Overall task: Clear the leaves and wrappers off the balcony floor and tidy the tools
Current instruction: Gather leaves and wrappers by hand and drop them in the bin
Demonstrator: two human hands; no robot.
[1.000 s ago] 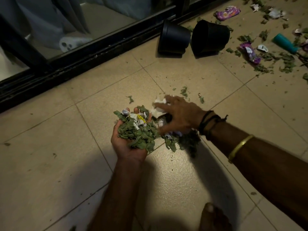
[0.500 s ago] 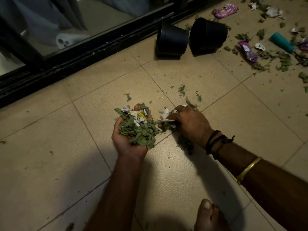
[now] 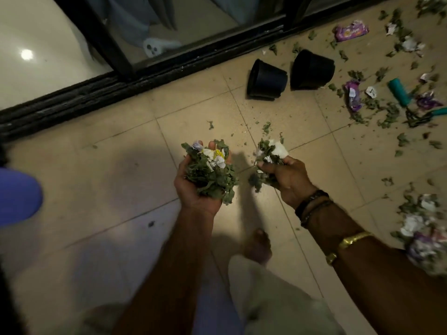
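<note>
L hand (image 3: 193, 192) cupped round leaf/wrapper heap (image 3: 210, 175), palm up; R hand (image 3: 290, 182) fisted on 2nd clump (image 3: 271, 151). Both above floor tiles (image 3: 121, 177). More litter (image 3: 387, 114) lay far R by pots (image 3: 266, 81)

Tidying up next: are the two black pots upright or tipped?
Tipped: the left black pot and the right black pot lie on their sides.

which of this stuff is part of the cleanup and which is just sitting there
Part of the job:
left hand and its handful of leaves and wrappers
right hand and its smaller handful
purple wrappers
scattered leaves
teal-handled tool
litter pile

Just lying about:
two black pots, on their sides
blue object, left edge
door track
</note>
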